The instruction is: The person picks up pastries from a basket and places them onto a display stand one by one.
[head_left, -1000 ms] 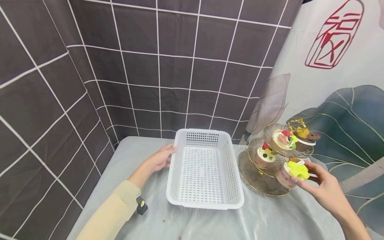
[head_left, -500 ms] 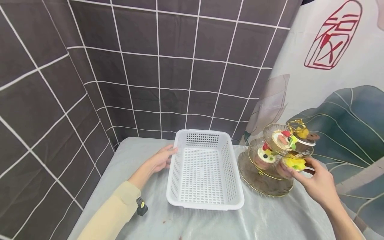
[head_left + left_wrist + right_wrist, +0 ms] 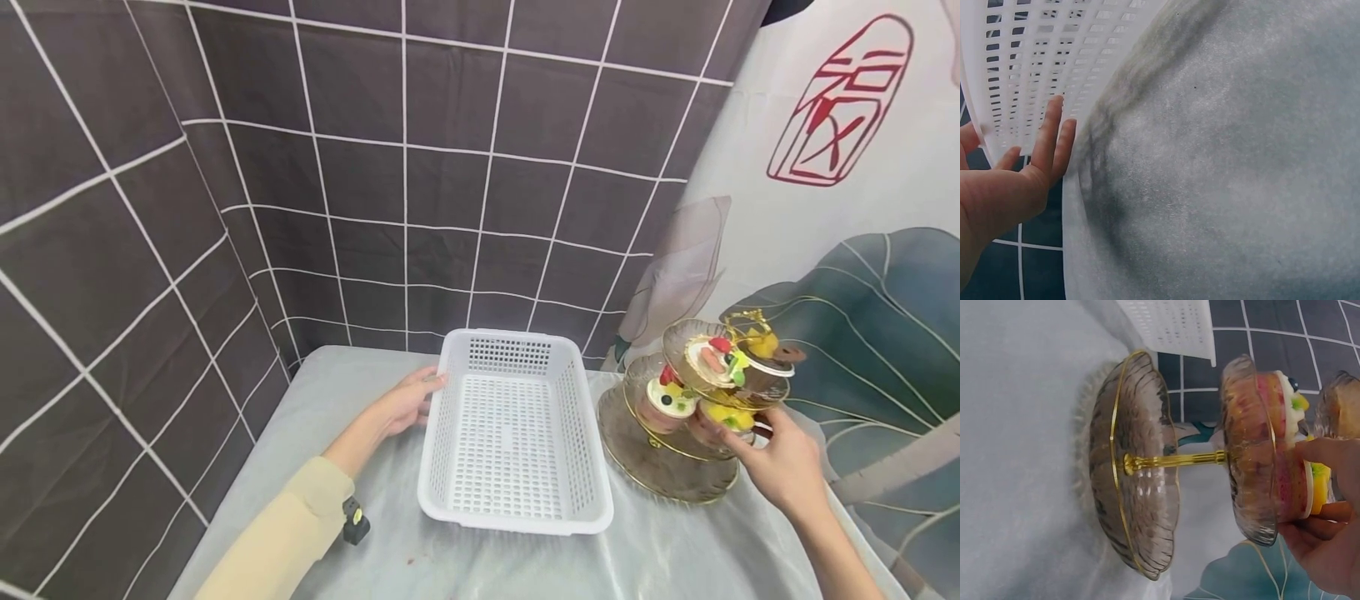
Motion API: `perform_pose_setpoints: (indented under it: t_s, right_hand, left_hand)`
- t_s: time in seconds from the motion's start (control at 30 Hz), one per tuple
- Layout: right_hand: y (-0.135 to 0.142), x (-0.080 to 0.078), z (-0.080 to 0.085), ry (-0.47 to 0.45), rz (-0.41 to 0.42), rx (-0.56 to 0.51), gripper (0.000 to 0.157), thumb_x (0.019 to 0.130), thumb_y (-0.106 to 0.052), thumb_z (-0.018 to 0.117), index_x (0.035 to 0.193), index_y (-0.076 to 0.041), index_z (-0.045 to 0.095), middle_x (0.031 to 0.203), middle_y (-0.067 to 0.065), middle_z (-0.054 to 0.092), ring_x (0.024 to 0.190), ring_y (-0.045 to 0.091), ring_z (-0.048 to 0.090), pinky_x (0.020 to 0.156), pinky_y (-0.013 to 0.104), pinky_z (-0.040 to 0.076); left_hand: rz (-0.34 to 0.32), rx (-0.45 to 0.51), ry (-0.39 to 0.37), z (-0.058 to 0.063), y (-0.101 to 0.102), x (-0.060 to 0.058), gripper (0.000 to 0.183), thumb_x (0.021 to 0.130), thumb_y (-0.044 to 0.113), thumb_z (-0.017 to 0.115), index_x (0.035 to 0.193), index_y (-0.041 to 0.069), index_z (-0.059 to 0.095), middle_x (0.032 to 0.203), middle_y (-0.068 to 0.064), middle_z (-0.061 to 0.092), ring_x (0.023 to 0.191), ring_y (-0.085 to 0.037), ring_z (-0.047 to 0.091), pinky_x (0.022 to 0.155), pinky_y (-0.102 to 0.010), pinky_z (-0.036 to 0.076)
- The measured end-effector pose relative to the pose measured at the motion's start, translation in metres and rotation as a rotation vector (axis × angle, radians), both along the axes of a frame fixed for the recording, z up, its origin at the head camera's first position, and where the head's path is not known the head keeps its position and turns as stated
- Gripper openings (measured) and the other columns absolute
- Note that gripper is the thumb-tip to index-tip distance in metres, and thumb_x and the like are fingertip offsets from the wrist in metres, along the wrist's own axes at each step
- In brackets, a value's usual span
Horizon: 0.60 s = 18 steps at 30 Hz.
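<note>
A tiered glass cake stand (image 3: 678, 471) with gold rims stands at the right. My right hand (image 3: 787, 458) grips a pink dessert cup topped with yellow fruit (image 3: 1294, 481) on the middle tier, under the top plate. Beside it on that tier is another dessert cup with a blueberry and a raspberry (image 3: 670, 406). The top tier holds a fruit tart (image 3: 708, 362) and a dark dessert (image 3: 765, 367). At the left side of a white plastic basket (image 3: 510, 450), my left hand (image 3: 408, 400) rests with its fingers extended against the wall.
A pale cloth covers the table (image 3: 397, 517). Dark grid-patterned cloth (image 3: 450, 167) hangs behind and at the left, and a printed white cloth (image 3: 795, 233) hangs at the right. The stand's bottom tier (image 3: 1138, 469) lies below my right hand.
My right hand has carried the yellow-topped dessert cup left and in under the top plate, onto the middle tier. The left hand stays at the basket; the view has shifted slightly.
</note>
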State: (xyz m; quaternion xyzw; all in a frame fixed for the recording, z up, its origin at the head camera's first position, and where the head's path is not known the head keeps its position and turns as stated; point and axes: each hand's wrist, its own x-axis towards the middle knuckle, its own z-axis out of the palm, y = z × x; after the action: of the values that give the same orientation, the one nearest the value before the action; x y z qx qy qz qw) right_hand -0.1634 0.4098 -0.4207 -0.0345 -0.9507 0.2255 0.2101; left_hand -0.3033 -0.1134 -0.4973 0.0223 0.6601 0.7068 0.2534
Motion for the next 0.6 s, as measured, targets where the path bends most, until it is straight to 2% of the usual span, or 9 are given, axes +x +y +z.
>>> perform_pose_setpoints:
  t_s: [0.37, 0.6]
  right_hand:
    - [0.001, -0.002, -0.002, 0.001, 0.017, 0.001, 0.061, 0.092, -0.015, 0.080, 0.136, 0.016, 0.052, 0.124, 0.043, 0.060, 0.106, 0.061, 0.063, 0.085, 0.072, 0.055]
    - [0.008, 0.003, 0.007, -0.092, 0.070, 0.032, 0.070, 0.096, -0.024, 0.081, 0.142, 0.016, 0.046, 0.131, 0.044, 0.055, 0.112, 0.063, 0.058, 0.086, 0.077, 0.052]
  left_hand:
    - [0.000, -0.005, -0.003, 0.002, 0.001, 0.003, 0.064, 0.112, 0.036, 0.052, 0.166, 0.012, 0.029, 0.148, -0.029, 0.055, 0.131, -0.047, 0.061, 0.099, -0.055, 0.060]
    - [0.014, -0.010, 0.003, 0.003, 0.001, 0.004, 0.063, 0.112, 0.035, 0.052, 0.166, 0.012, 0.029, 0.147, -0.029, 0.057, 0.130, -0.047, 0.062, 0.099, -0.055, 0.060]
